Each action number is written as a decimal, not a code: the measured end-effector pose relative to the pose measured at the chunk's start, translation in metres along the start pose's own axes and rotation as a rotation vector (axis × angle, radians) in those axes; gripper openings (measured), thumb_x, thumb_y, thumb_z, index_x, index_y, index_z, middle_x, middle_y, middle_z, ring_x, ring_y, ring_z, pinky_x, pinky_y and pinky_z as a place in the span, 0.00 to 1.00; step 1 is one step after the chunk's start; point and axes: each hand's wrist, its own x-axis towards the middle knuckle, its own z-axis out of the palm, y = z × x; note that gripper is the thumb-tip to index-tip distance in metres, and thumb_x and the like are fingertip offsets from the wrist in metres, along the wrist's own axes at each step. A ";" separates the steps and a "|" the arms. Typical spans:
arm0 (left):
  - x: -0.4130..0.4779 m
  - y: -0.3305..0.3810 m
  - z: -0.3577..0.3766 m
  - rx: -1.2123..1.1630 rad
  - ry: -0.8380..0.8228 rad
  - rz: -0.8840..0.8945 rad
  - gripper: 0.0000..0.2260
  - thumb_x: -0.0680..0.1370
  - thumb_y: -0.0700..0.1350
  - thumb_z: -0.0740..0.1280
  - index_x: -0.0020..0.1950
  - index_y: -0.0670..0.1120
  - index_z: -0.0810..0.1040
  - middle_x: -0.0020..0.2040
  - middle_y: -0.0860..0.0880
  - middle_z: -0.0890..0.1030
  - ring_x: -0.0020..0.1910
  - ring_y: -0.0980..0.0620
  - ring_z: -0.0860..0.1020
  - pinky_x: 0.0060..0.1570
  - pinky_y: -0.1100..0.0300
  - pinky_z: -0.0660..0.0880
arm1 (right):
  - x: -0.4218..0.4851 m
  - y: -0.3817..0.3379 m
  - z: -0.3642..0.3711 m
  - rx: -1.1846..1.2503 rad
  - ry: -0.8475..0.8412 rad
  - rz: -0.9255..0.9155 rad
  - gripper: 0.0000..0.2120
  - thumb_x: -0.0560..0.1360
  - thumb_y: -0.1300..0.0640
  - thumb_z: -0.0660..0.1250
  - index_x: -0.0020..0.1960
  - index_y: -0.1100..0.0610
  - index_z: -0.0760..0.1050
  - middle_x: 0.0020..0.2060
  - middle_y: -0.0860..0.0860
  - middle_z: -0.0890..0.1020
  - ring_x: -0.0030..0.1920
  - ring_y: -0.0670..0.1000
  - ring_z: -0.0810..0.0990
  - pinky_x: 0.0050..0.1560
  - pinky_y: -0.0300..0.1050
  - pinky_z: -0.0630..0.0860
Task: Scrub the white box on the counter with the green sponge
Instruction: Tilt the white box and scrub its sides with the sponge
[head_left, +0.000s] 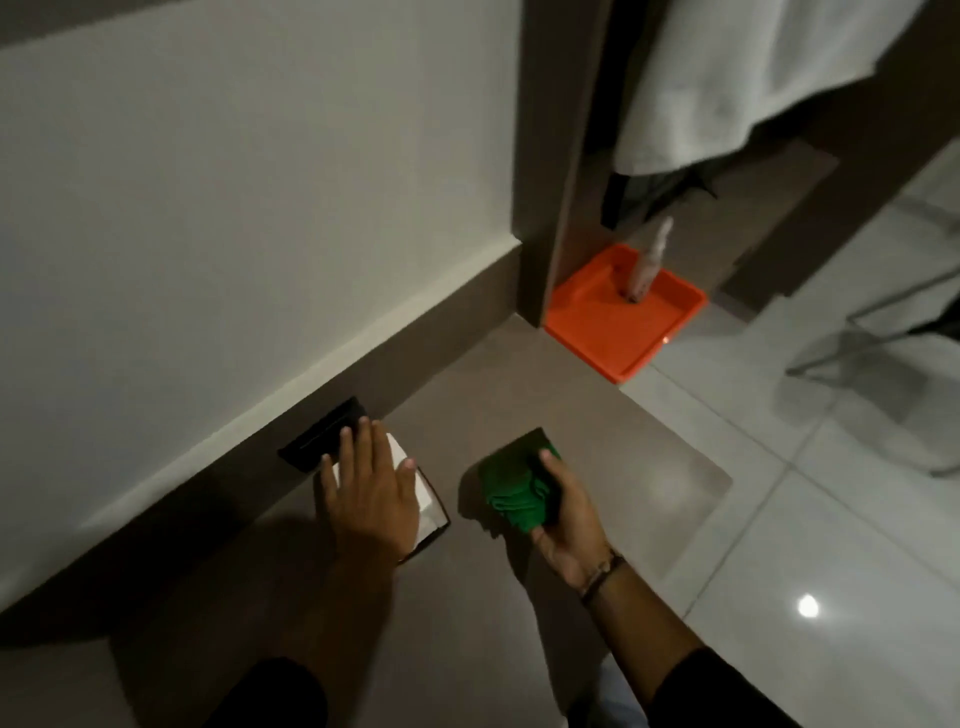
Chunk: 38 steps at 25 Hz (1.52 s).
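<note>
The white box (426, 491) lies on the grey-brown counter (597, 447) close to the wall, with dark sides showing at its right edge. My left hand (371, 493) rests flat on top of it, fingers spread, covering most of its lid. To the right, about a hand's width from the box, my right hand (563, 525) grips the green sponge (511, 491), which looks folded or crumpled. The sponge is held just above or on the counter and does not touch the box.
A flat black object (322, 434) lies against the wall just behind the box. An orange tray (623, 317) holding a small bottle (647, 270) sits at the counter's far corner. A white towel (753, 78) hangs above. The counter's edge runs right, with tiled floor (831, 545) beyond.
</note>
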 end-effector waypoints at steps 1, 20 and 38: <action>0.000 -0.009 0.003 0.005 0.059 0.152 0.26 0.88 0.54 0.49 0.82 0.41 0.58 0.83 0.40 0.60 0.83 0.42 0.58 0.79 0.36 0.61 | 0.001 0.006 0.000 -0.087 0.044 -0.066 0.18 0.77 0.59 0.71 0.64 0.67 0.77 0.59 0.67 0.82 0.60 0.68 0.81 0.57 0.61 0.81; 0.030 -0.053 0.003 -0.022 -0.064 0.606 0.25 0.85 0.50 0.48 0.81 0.43 0.61 0.82 0.46 0.62 0.82 0.45 0.59 0.80 0.43 0.57 | -0.031 0.141 0.032 -0.955 -0.094 -0.608 0.26 0.79 0.69 0.60 0.76 0.55 0.66 0.75 0.52 0.70 0.75 0.49 0.67 0.76 0.53 0.64; 0.027 -0.048 0.001 -0.087 -0.020 0.589 0.24 0.86 0.51 0.49 0.81 0.45 0.61 0.82 0.47 0.64 0.83 0.49 0.59 0.81 0.46 0.55 | 0.008 0.098 0.053 -0.975 -0.023 -0.479 0.21 0.79 0.60 0.64 0.72 0.53 0.72 0.68 0.54 0.79 0.68 0.52 0.76 0.71 0.49 0.70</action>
